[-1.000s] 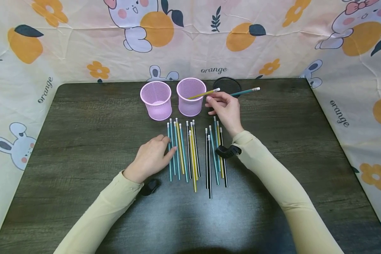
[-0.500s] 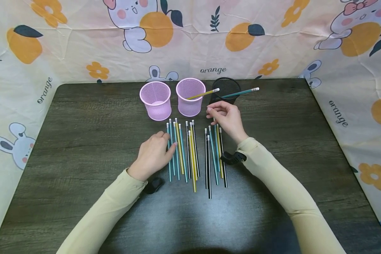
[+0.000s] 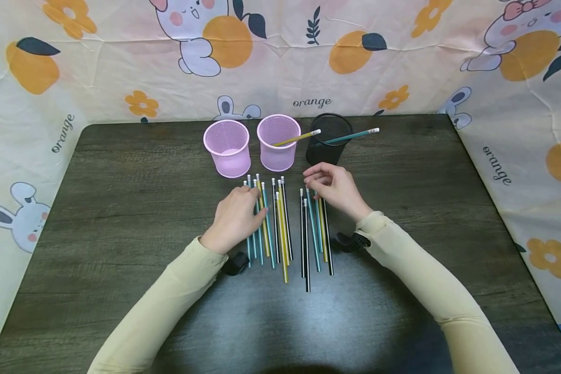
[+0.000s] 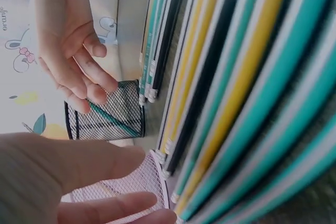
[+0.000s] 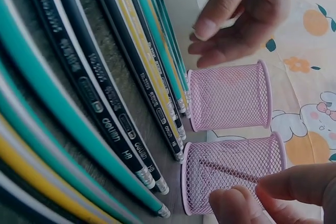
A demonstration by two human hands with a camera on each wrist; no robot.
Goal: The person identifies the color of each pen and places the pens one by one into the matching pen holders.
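There are two pink cups (image 3: 235, 164), one black cup (image 3: 324, 154) and seventeen pencils (image 3: 282, 239).

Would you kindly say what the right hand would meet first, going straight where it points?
Probably the pink cup holding the yellow pencil, though the height of the right hand is unclear.

Three cups stand in a row along the back of the table (image 3: 145, 208), a cloth (image 3: 280, 36) behind them. One pencil (image 3: 300, 137) leans rightward in the middle cup (image 3: 278, 159), another pencil (image 3: 355, 135) rightward in the right cup (image 3: 324, 154). Before the row, more pencils (image 3: 281, 234) lie lengthwise, side by side; the left hand (image 3: 236, 214) is over the leftmost, the right hand (image 3: 338, 191) over the right group's far ends.
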